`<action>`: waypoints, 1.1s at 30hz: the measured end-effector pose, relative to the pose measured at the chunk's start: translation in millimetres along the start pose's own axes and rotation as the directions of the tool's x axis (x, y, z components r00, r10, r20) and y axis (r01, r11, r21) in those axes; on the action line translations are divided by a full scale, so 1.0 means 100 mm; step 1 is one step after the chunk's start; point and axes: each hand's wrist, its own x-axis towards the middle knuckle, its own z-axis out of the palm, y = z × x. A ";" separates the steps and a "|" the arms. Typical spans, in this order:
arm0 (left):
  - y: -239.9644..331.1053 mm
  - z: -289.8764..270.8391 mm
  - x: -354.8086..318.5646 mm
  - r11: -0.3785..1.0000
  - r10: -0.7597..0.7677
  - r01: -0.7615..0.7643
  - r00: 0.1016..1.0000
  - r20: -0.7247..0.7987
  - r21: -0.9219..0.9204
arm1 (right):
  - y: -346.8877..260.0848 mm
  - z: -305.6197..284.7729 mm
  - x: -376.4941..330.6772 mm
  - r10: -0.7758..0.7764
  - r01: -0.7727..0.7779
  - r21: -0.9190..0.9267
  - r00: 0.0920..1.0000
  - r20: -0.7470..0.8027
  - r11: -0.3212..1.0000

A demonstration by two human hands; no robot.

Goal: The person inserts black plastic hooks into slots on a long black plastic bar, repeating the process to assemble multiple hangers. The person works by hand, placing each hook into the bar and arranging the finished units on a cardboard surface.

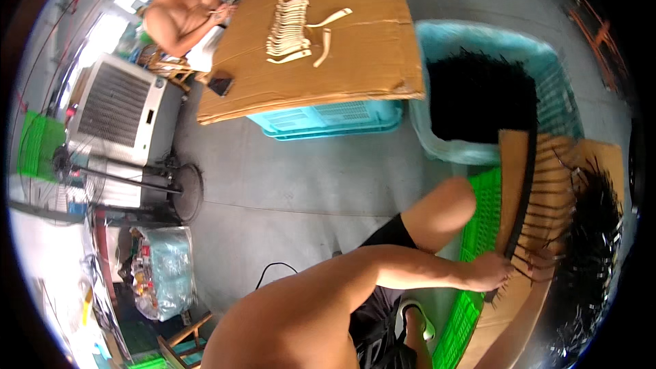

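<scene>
A long black curved strip point(523, 215) lies on a sheet of cardboard point(511, 154) at my right, with a row of thin black pieces point(549, 184) sticking out from its right side. My left hand point(490, 272) is closed at the strip's near end, its fingertips pressed on it. Just to the right, my right hand point(543, 264) is closed with its fingers at one of the thin pieces close to the strip; the exact pinch is partly hidden. Beyond that hand rises a heap of shiny black pieces point(594, 232).
A green crate point(482, 208) stands under the cardboard. Ahead is a teal bin point(444, 147) of black pieces. A cardboard-topped table point(369, 55) carries cream-coloured curved parts point(288, 31). A person point(178, 17) sits at its far left; an air cooler point(116, 109) and fan stand left.
</scene>
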 end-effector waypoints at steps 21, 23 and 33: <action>-0.20 -0.13 -0.19 0.999 -0.025 0.025 1.000 0.002 -0.023 | 0.98 -0.03 -0.37 -0.307 0.207 -0.431 0.935 -0.176 0.878; -0.21 -0.10 -0.18 1.000 -0.010 0.010 1.000 -0.009 -0.023 | 1.07 0.03 -0.34 -0.314 0.207 -0.428 0.929 -0.195 0.880; -0.16 -0.19 -0.19 0.993 -0.064 0.063 0.998 -0.005 -0.097 | 0.46 -0.30 -0.90 -0.318 0.313 -0.081 0.857 -0.406 0.946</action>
